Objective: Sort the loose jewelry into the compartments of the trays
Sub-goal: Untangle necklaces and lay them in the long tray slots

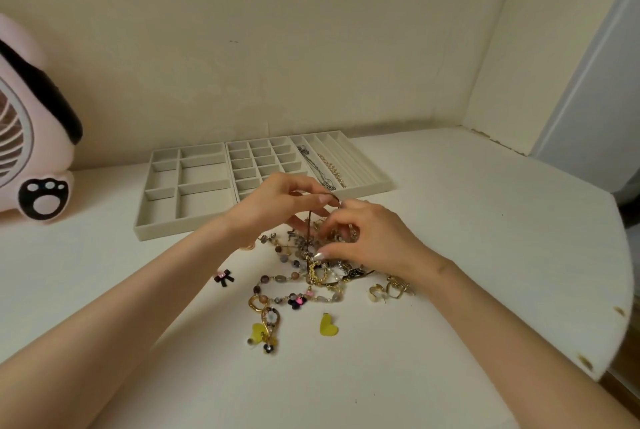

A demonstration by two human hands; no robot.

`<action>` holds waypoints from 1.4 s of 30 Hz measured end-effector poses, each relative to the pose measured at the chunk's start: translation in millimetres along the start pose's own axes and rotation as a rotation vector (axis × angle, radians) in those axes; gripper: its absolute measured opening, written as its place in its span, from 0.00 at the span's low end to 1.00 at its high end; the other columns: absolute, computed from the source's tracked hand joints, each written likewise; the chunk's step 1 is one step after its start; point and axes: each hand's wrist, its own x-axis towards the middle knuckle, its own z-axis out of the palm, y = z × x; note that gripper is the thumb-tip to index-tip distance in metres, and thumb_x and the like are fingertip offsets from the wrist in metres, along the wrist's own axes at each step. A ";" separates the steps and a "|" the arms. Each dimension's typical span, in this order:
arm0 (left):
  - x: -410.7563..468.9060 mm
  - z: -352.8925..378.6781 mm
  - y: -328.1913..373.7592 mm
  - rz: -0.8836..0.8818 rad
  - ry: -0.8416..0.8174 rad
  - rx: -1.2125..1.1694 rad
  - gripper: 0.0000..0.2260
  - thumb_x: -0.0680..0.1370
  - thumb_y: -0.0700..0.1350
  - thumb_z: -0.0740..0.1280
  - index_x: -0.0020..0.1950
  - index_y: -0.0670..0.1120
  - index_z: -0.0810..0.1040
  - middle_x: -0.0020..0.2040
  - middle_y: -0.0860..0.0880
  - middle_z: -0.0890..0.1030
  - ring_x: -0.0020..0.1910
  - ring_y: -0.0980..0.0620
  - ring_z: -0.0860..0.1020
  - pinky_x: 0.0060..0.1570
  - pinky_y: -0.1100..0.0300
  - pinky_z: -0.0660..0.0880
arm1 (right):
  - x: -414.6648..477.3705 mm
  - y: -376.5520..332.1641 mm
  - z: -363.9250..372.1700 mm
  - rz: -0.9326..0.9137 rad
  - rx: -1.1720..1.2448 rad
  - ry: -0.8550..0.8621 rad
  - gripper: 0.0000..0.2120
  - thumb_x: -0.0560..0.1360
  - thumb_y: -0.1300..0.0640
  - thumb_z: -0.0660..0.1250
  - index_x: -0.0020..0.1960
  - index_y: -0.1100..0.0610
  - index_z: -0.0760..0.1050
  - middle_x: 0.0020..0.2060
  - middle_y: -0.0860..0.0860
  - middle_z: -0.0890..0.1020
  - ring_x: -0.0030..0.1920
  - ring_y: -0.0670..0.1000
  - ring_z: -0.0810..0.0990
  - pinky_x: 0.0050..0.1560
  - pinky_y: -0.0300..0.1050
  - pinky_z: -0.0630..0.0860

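Note:
A tangled pile of loose jewelry [304, 269] lies on the white table, with beads, gold chains and earrings. My left hand [277, 203] pinches a dark brown cord [310, 221] and lifts it out of the pile. My right hand [367, 238] has its fingers curled into the tangle and pinches pieces there. Behind the hands stand three beige trays: a left tray [162, 221] with large compartments, a middle tray [263, 155] with small squares, and a right tray [360, 165] with long slots holding a silver chain [313, 165] and a gold chain [334, 167].
A pink fan [31, 138] with a paw print stands at the far left. Two yellow hearts [327, 324], a gold drop earring [272, 321] and a black bow [225, 278] lie near the pile. The table's rounded edge [609, 324] runs down the right.

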 end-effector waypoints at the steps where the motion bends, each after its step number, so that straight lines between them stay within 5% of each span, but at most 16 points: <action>1: 0.4 -0.7 0.2 -0.001 0.023 0.036 0.08 0.77 0.43 0.66 0.52 0.41 0.81 0.49 0.44 0.82 0.48 0.53 0.81 0.36 0.65 0.77 | -0.5 -0.7 0.6 -0.007 -0.013 -0.021 0.11 0.66 0.43 0.74 0.47 0.45 0.80 0.37 0.44 0.72 0.38 0.41 0.70 0.40 0.39 0.67; 5: 2.4 -5.9 -2.2 -0.012 0.088 0.183 0.05 0.76 0.45 0.68 0.49 0.45 0.78 0.48 0.46 0.81 0.44 0.54 0.80 0.38 0.64 0.78 | 0.9 -0.7 1.2 0.016 0.076 -0.026 0.10 0.65 0.49 0.77 0.44 0.49 0.81 0.36 0.45 0.76 0.36 0.43 0.71 0.43 0.43 0.71; 8: 3.1 -12.2 0.4 0.021 0.129 0.220 0.07 0.74 0.46 0.69 0.45 0.45 0.75 0.38 0.49 0.78 0.35 0.57 0.76 0.34 0.65 0.72 | 2.4 3.2 -0.3 0.046 0.125 -0.020 0.08 0.64 0.51 0.78 0.38 0.51 0.80 0.37 0.45 0.79 0.35 0.42 0.72 0.42 0.41 0.71; 15: -6.5 -19.5 8.9 0.008 -0.396 0.584 0.04 0.72 0.45 0.72 0.44 0.49 0.79 0.39 0.52 0.80 0.36 0.60 0.74 0.39 0.66 0.71 | 2.7 10.9 -5.0 0.063 0.141 -0.008 0.09 0.69 0.54 0.74 0.33 0.50 0.77 0.35 0.44 0.78 0.37 0.45 0.73 0.45 0.46 0.72; 21: -2.9 -8.3 -3.2 -0.038 -0.406 0.668 0.07 0.72 0.43 0.73 0.47 0.50 0.78 0.41 0.50 0.80 0.39 0.52 0.78 0.40 0.63 0.74 | 2.0 17.2 -11.0 0.112 0.023 0.012 0.08 0.70 0.55 0.71 0.34 0.49 0.75 0.35 0.43 0.78 0.33 0.39 0.72 0.38 0.39 0.68; 25: -3.2 -9.1 -5.7 -0.055 -0.416 0.647 0.07 0.72 0.39 0.72 0.44 0.48 0.76 0.39 0.50 0.78 0.33 0.56 0.77 0.34 0.66 0.73 | 0.5 21.6 -16.2 0.140 -0.061 0.013 0.07 0.71 0.53 0.70 0.36 0.48 0.75 0.35 0.42 0.78 0.32 0.39 0.71 0.37 0.37 0.66; 29: -2.4 -14.6 -3.3 0.023 -0.374 0.685 0.06 0.71 0.42 0.73 0.41 0.50 0.77 0.39 0.55 0.78 0.37 0.58 0.74 0.41 0.62 0.72 | -0.2 23.7 -17.2 0.112 0.082 0.046 0.02 0.70 0.53 0.72 0.40 0.48 0.79 0.35 0.43 0.78 0.33 0.41 0.70 0.40 0.40 0.69; 36: -3.1 -21.6 7.6 0.061 -0.300 0.202 0.04 0.76 0.41 0.65 0.47 0.41 0.73 0.42 0.47 0.81 0.42 0.52 0.79 0.45 0.60 0.74 | -0.8 8.1 -11.7 -0.001 0.344 0.021 0.05 0.70 0.52 0.73 0.44 0.52 0.82 0.40 0.44 0.78 0.35 0.40 0.69 0.37 0.32 0.67; 42: -3.8 -16.8 16.4 0.080 -0.124 -0.088 0.09 0.73 0.46 0.63 0.48 0.41 0.70 0.36 0.49 0.78 0.35 0.49 0.79 0.38 0.60 0.78 | -0.1 3.4 -7.2 0.012 0.505 -0.023 0.05 0.72 0.58 0.72 0.39 0.57 0.79 0.36 0.47 0.78 0.35 0.41 0.74 0.38 0.34 0.71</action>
